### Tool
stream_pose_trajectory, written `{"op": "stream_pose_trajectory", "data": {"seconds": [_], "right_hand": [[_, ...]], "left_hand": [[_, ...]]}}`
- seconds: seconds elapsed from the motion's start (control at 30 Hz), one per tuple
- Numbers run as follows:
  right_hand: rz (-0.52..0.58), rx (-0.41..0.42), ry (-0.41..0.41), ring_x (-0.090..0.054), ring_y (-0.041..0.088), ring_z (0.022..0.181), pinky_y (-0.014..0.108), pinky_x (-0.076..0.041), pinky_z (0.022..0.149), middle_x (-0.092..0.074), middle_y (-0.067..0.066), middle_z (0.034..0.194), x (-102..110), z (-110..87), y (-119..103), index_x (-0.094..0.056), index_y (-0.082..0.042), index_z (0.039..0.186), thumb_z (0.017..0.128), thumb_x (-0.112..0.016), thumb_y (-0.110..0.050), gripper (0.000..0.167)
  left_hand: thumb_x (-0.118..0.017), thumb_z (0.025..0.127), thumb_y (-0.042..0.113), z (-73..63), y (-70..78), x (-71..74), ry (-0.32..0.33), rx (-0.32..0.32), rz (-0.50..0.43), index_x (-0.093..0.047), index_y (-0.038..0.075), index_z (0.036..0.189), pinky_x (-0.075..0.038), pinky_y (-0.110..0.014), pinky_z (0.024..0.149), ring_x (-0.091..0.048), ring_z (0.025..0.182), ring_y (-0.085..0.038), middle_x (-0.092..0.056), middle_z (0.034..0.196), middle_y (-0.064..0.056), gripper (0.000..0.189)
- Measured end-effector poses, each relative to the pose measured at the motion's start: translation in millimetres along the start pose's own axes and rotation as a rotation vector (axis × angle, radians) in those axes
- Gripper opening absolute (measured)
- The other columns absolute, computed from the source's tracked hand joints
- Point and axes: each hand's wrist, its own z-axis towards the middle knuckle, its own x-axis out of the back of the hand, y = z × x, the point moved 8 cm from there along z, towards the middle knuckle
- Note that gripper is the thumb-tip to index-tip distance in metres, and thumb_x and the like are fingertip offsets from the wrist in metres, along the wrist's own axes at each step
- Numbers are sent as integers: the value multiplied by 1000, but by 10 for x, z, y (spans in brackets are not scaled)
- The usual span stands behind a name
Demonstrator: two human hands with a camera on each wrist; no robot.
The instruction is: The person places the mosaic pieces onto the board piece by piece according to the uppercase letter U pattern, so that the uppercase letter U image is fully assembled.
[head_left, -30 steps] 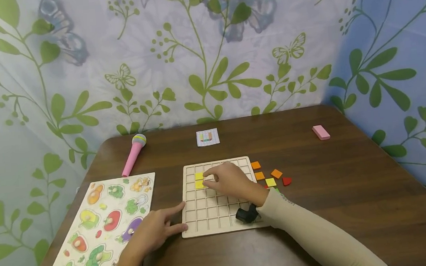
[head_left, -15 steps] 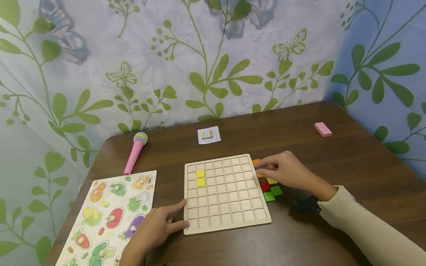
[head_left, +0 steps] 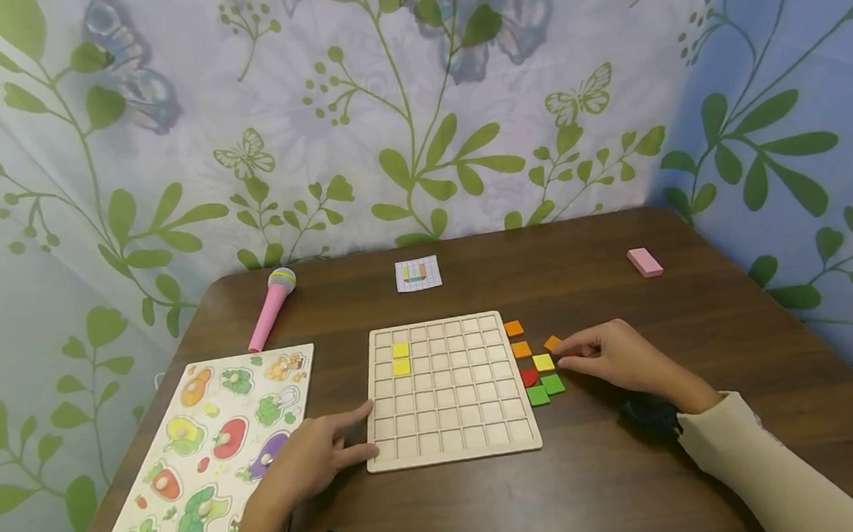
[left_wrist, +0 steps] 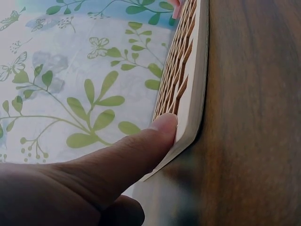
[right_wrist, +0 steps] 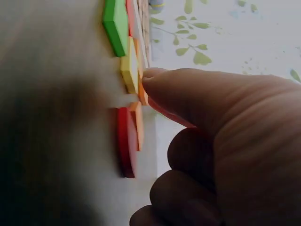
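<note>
A wooden grid board (head_left: 452,456) lies on the table, with two yellow square tiles (head_left: 401,358) in its upper left cells. My left hand (head_left: 314,458) rests thumb and index fingertip on the board's left edge; the left wrist view shows a fingertip on the rim (left_wrist: 188,113). Right of the board, my right hand (head_left: 622,357) reaches in with thumb and index finger at a red curved piece (right_wrist: 126,143). That piece stays on the table beside an orange tile (head_left: 552,344), partly hidden by the fingers in the head view.
Along the board's right edge lie orange tiles (head_left: 521,349), a yellow tile (head_left: 543,363), green tiles (head_left: 538,395) and another red piece (head_left: 529,377). A vegetable puzzle board (head_left: 210,383) is at left. Behind are a pink toy microphone (head_left: 268,316), a pattern card (head_left: 418,274) and a pink block (head_left: 645,262).
My right hand has moved right, from the yellow tiles on the board, past the orange tiles at its edge, to the red piece. My left hand stays at the board's edge.
</note>
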Motion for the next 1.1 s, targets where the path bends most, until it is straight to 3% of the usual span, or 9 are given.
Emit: {"op": "stream_pose_trajectory", "data": {"seconds": [0.2,0.5,1.1], "right_hand": [[-21,31,-17,-38,6,51,24,-31,50,-45,-13,58,-99,-3,-22,-80,-15,116,89,-81,-27,30],[-26,56,-1,-39,5,51,24,-31,50,-43,-14,59,-120,52,-50,-78,-15,119,88,-83,-28,34],[-50,41,-14,-37,5,51,24,-29,51,-41,-14,58,-142,63,-39,-78,-14,116,89,-82,-27,30]], "left_hand": [[-78,89,43,-12,-37,-40,-8,-7,12,-59,20,146,-32,-24,49,-30,51,-5,-35,58,9,65],[-78,89,41,-12,-40,-25,1,-1,18,-60,21,146,-32,-24,49,-30,50,-5,-36,57,9,63],[-78,89,43,16,-3,0,5,-11,17,-61,20,145,-31,-25,48,-31,50,-6,-37,57,9,63]]}}
